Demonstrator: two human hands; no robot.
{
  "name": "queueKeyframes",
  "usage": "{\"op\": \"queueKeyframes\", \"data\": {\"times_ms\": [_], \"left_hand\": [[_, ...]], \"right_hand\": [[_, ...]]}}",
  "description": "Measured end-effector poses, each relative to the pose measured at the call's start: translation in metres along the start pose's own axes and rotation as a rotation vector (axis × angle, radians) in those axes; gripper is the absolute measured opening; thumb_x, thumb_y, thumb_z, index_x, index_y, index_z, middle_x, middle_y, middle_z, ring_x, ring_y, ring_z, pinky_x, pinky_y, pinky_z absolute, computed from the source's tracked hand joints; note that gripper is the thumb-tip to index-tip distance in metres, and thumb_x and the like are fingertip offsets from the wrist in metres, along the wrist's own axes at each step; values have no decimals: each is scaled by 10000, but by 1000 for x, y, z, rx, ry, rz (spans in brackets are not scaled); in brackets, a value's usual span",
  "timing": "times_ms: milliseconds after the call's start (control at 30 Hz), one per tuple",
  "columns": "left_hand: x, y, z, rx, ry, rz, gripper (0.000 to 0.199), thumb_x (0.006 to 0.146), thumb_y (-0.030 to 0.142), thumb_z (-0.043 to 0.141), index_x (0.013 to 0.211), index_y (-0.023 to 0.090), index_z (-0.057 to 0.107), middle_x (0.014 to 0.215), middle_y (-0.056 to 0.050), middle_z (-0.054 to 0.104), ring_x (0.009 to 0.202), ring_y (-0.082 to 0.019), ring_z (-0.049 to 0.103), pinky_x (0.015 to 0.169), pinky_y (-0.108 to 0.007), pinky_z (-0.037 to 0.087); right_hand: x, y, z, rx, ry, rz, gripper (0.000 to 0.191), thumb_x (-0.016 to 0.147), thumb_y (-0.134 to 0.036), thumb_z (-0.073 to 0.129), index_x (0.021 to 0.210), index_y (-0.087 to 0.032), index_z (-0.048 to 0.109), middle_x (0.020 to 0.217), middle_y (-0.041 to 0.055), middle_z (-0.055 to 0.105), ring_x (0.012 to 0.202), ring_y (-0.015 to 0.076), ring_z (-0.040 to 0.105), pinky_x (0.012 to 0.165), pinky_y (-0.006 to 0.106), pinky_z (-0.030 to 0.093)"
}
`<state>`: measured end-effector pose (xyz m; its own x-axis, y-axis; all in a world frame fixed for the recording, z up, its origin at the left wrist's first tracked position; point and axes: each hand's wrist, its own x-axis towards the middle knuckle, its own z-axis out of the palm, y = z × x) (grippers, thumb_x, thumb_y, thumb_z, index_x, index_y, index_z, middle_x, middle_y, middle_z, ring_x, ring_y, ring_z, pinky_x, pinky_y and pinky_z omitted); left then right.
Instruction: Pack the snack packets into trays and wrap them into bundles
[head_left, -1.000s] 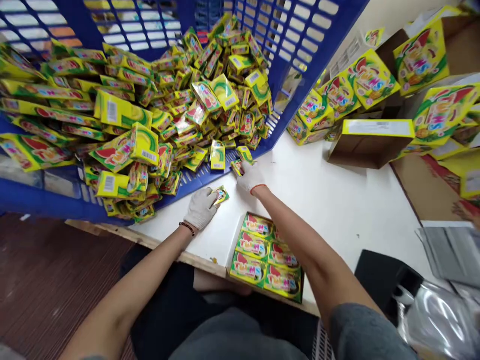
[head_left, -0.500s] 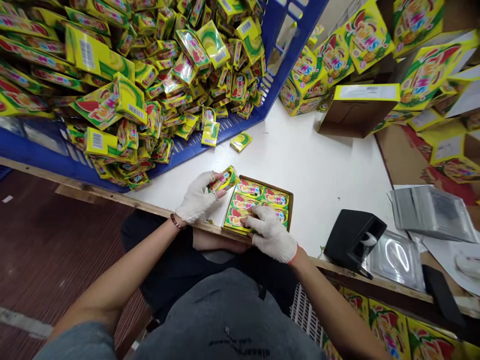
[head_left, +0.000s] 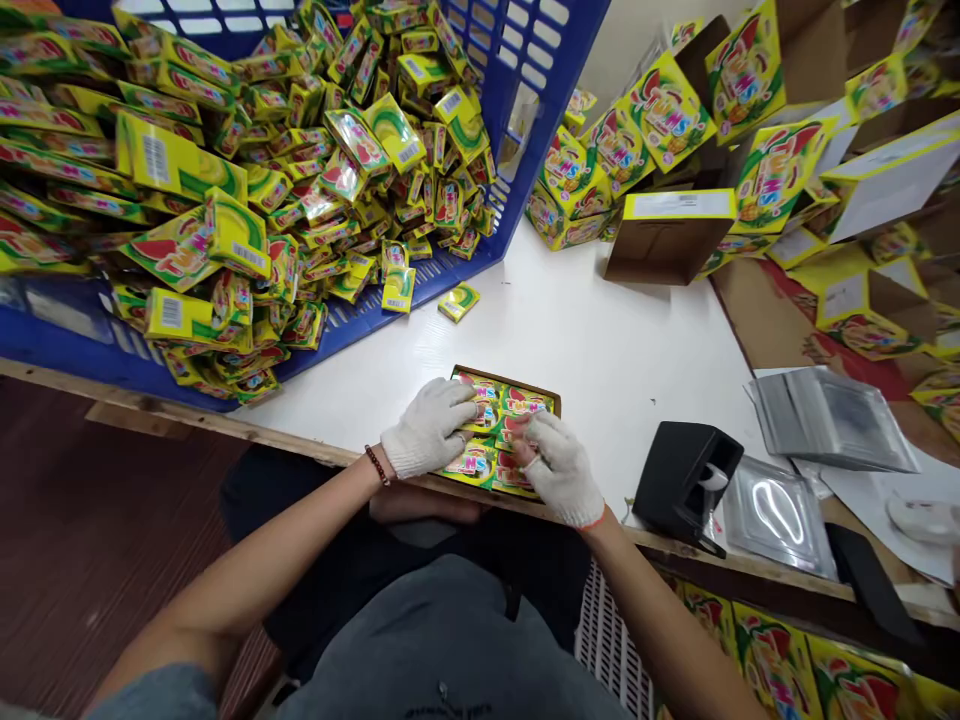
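Both forearms are reaching up from the near edge, wrists angling inward over the open box (head_left: 557,403). Left hand (head_left: 433,428), gloved in white, bracelet (head_left: 376,465) circling the wrist, is coming in palm down from the left; its fingers are stretching side by side over the packs (head_left: 474,462), thumb lying lower. Right hand (head_left: 561,474), also gloved, is angling in from the lower right, fingers bending over the right column of packs. Both hands are touching or nearly touching pack tops; cannot tell whether either is pinching 1.

Box is sitting at the near edge of the white table (head_left: 615,370), between the hands, packs lying face up in 2 columns. Gloves are hiding part of both columns.

Beyond, 1 loose pack (head_left: 458,301) is lying on the table, near the crate. Blue crate (head_left: 551,120) is filling the far left, closing off that side, heaped with small packs (head_left: 180,180). Upper right, an empty carton (head_left: 679,206) is standing open beside a pile of display boxes (head_left: 671,110). Well right of the right hand, a black dispenser (head_left: 679,480) is standing at the near edge, clear plastic (head_left: 776,510) lying beside it, stacked sheets (head_left: 832,420) behind.
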<state>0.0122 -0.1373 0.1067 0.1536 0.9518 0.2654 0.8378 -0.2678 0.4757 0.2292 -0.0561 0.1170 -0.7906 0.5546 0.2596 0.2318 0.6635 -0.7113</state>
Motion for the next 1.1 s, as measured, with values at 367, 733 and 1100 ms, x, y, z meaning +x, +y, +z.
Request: {"op": "queueKeyframes", "data": {"times_ms": [367,733,1100], "left_hand": [[-4,-52,2,-123,304,-321,206,922,265,469,993,179,643,1276,-121,558,1258,-234,507,1089,-407,453],[140,-150,22,-135,159,-680,240,794,203,633,1028,159,665,1125,-134,620,1106,-313,560,994,-460,430],[24,-8,-11,-803,205,-405,320,892,419,532,1006,161,684,950,-53,694,875,-192,634,800,-325,519]], "right_hand": [[14,-10,63,-375,-74,-49,476,855,-214,608,1331,-210,573,1339,207,528,1249,380,462,1021,623,423],[5,-1,51,-331,-228,-106,726,863,-313,631,1510,-127,360,1579,222,302,1482,425,157,1127,683,274],[72,3,39,553,242,411,470,936,-538,485,1233,-177,540,1140,105,677,988,226,655,862,372,551]]}}
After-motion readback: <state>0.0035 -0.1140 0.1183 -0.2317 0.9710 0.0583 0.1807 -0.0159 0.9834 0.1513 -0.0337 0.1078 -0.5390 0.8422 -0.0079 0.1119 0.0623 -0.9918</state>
